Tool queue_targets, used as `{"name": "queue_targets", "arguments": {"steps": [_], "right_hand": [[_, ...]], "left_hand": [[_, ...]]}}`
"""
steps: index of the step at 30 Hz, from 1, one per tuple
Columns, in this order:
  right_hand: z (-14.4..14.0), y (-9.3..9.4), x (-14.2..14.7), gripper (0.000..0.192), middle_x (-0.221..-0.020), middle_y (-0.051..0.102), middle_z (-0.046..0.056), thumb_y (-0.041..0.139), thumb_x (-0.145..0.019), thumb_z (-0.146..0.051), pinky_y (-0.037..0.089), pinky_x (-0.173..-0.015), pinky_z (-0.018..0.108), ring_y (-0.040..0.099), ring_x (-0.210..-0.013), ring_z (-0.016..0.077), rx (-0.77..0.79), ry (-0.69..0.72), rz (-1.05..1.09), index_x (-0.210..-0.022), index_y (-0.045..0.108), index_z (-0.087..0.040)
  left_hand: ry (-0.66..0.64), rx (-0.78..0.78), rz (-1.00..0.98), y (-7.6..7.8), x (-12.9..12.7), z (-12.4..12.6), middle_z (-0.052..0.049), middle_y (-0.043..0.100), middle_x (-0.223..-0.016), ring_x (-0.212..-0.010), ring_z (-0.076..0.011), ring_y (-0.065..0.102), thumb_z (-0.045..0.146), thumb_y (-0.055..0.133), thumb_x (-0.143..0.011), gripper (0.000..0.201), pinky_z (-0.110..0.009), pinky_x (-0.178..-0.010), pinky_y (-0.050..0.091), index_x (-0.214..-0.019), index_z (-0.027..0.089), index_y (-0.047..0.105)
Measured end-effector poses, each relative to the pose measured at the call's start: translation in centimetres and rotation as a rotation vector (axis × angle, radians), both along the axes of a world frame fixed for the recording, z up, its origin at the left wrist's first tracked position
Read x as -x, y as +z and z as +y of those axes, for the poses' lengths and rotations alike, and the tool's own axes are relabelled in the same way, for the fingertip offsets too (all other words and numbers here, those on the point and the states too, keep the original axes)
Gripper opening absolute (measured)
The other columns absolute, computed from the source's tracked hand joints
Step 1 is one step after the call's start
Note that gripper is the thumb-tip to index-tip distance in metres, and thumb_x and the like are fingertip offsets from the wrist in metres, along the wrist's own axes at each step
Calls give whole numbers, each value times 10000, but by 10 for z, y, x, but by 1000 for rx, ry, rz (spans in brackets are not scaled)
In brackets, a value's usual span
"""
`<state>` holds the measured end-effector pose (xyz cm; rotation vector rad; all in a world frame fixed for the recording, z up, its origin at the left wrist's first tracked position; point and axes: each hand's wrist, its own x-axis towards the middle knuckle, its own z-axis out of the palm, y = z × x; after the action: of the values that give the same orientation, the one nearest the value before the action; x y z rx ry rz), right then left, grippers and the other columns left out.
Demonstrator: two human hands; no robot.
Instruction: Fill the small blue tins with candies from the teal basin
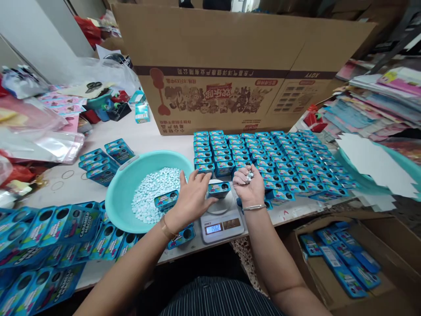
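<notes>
My left hand (pixel 191 195) is open with its fingers apart, beside a small blue candy box (pixel 219 188); I cannot tell whether the thumb touches it. That box stands on the round plate of a white digital scale (pixel 210 232), whose display is lit with digits. To the right of the scale, my right hand (pixel 249 186) is closed around several pale candies (pixel 250 175). A turquoise basin (pixel 120 206) on the left holds many small pale candies (pixel 148 191). Another blue box (pixel 166 200) lies on them, partly behind my left wrist.
Rows of blue boxes (pixel 272 162) fill the table's right side. More boxes (pixel 66 224) are stacked at the left front. A big brown carton (pixel 223 44) stands behind. Below the table on the right, an open carton (pixel 315 281) holds several blue boxes.
</notes>
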<state>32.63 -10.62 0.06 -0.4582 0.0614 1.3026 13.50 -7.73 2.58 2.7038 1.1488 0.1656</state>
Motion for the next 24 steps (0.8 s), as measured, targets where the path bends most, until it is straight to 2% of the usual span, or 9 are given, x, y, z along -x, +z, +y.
{"name": "queue_targets", "arguments": {"steps": [5,7,9,11,14,18,20,22,24], "right_hand": [[0,-1,-1,281,-500,380,-90,450,-949,-265,307,-335,147,351,-372,58,22,-31,23,-675,417,-215],[-2,-4,0,300,-504,413,-81,430,-953,-272,368,-368,149,397,-390,57,73,-77,53,-660,418,-211],[-5,-8,2,293,-527,477,-68,447,-943,-274,459,-441,167,480,-438,62,134,-133,59,-658,438,-207],[-10,-14,4,264,-565,547,-57,494,-920,-279,547,-558,214,566,-509,76,181,-185,33,-668,469,-207],[-17,-22,8,235,-627,625,-37,551,-894,-292,597,-699,300,652,-608,108,212,-231,3,-678,501,-211],[-18,-25,17,228,-679,679,-9,508,-920,-282,598,-684,342,696,-686,145,245,-225,57,-703,525,-212],[-14,-24,22,238,-694,693,-5,481,-938,-292,592,-658,346,697,-672,148,261,-198,87,-720,537,-214],[-11,-22,28,238,-726,712,10,471,-946,-298,587,-638,343,704,-680,156,261,-165,120,-740,553,-213],[-9,-22,33,231,-741,720,23,470,-948,-278,582,-622,328,712,-699,163,261,-141,170,-751,566,-206]], "left_hand": [[-48,-20,91,-9,-24,2,-167,596,-1276,-1338,-406,389,369,725,-772,623,-697,-1130,122,-1308,158,488],[-68,-12,141,-15,-32,4,-172,648,-1169,-1256,-395,475,309,734,-754,518,-675,-1134,142,-1205,125,555],[-99,23,160,-21,-36,7,-155,684,-1058,-1128,-354,574,247,687,-778,361,-632,-1129,209,-1103,120,595],[-106,80,109,-22,-34,10,-123,686,-1021,-1016,-306,631,214,630,-805,283,-540,-1061,366,-1078,144,602],[-58,128,-80,-2,-24,12,-83,640,-1076,-974,-260,642,210,625,-784,350,-383,-859,514,-1131,193,588],[-79,38,-261,55,-16,9,-55,591,-1057,-900,-210,628,179,602,-766,357,-322,-772,520,-1120,222,593],[-127,-23,-217,75,-19,5,-48,582,-1031,-846,-194,621,171,566,-778,319,-312,-735,514,-1089,232,606],[-172,-54,-61,80,-25,3,-44,577,-1001,-789,-186,619,136,530,-764,300,-303,-680,502,-1033,232,621],[-190,-54,89,75,-30,3,-43,575,-980,-741,-187,622,109,506,-742,305,-299,-620,483,-993,233,629]]}}
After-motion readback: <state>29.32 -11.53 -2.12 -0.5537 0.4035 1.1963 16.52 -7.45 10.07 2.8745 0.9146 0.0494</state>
